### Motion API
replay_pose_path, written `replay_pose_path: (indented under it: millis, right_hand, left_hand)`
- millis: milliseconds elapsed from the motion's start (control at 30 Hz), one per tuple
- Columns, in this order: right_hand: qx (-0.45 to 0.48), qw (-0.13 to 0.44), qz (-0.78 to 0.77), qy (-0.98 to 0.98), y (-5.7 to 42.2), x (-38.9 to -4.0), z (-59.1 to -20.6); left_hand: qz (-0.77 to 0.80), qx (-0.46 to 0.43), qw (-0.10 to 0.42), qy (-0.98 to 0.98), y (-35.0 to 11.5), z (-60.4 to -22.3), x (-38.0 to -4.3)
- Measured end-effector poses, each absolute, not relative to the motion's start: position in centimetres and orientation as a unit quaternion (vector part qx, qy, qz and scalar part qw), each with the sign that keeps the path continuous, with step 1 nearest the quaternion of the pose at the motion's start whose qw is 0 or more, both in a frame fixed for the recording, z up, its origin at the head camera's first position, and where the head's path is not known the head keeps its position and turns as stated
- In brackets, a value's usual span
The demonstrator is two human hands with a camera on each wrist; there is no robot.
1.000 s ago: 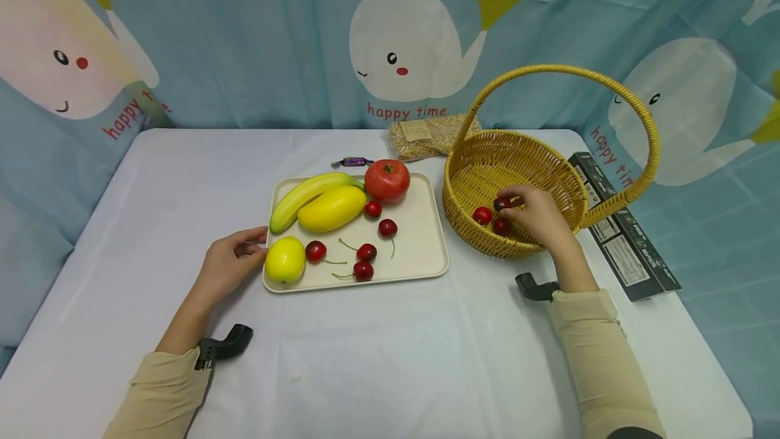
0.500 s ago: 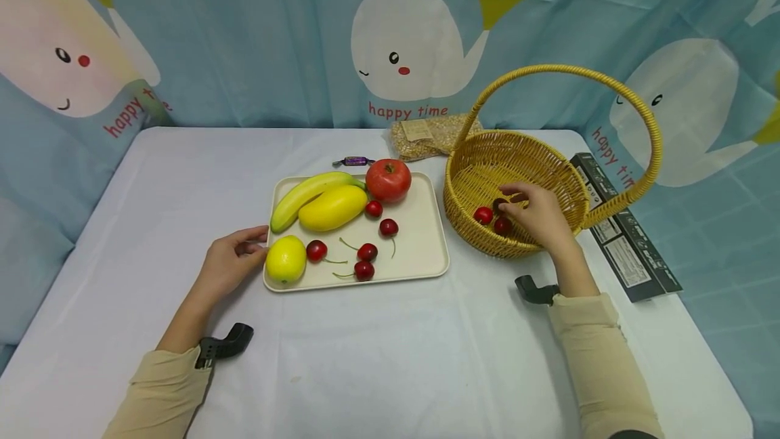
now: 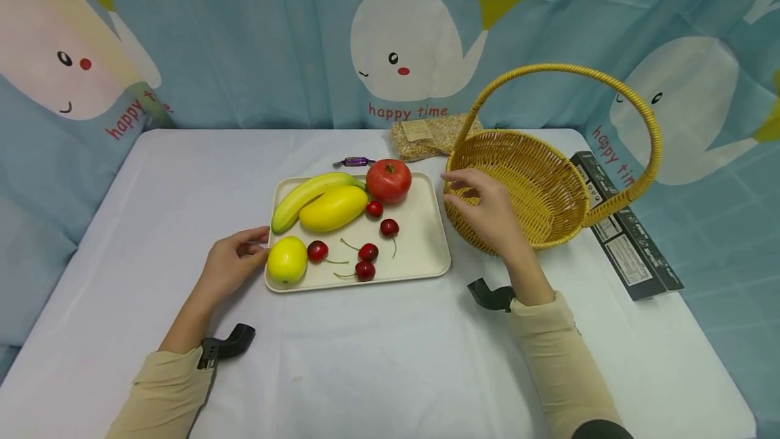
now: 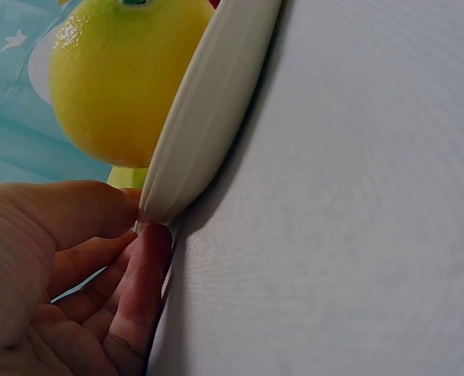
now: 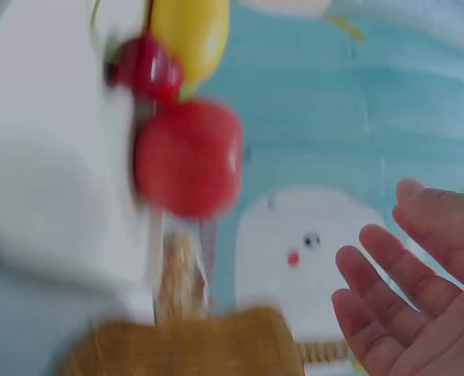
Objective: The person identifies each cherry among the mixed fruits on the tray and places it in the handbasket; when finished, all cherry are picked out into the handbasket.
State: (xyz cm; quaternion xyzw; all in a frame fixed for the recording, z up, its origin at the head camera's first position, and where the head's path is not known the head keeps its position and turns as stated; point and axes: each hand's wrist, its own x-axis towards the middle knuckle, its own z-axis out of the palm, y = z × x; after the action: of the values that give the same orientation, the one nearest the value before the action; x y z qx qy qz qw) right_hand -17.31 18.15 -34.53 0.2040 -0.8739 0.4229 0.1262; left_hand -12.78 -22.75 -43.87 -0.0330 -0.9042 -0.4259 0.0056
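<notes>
On the table lies a cream tray (image 3: 420,249), its left edge pinched by my left hand (image 3: 228,266); in the left wrist view the thumb and a finger meet its rim near a lemon (image 4: 130,86). The tray also bears a banana (image 3: 305,198), a yellow mango-shaped fruit (image 3: 334,208), a red pomegranate-like fruit (image 3: 388,181) and several cherries (image 3: 389,227). My right hand (image 3: 487,212) holds nothing, fingers apart, over the left rim of a wicker basket (image 3: 542,175). The cherries in the basket are hidden behind that hand.
Behind the tray lies a purple-wrapped candy (image 3: 355,162). A bag of grains (image 3: 439,137) lies at the back, left of the basket. To the basket's right is a flat black box (image 3: 627,242). The basket's tall handle (image 3: 560,70) arches above it.
My right hand lets go of a dark cherry inside the basket, then moves left over the rim toward the tray. The left hand stays at the tray's edge.
</notes>
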Motion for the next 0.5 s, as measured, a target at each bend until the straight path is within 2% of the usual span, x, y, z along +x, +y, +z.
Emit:
replay_pose_path:
  millis: [233,500]
  right_hand:
    - [0.225,0.052,0.460,-0.858,14.0,-17.5,-35.7]
    - [0.228,-0.023,0.421,-0.878,11.9,-18.4,-39.3]
  left_hand:
    - [-0.429,-0.029,0.001,-0.903,-22.6,-43.7,-12.9]
    - [-0.427,-0.027,0.002,-0.904,-22.7,-43.6,-12.6]
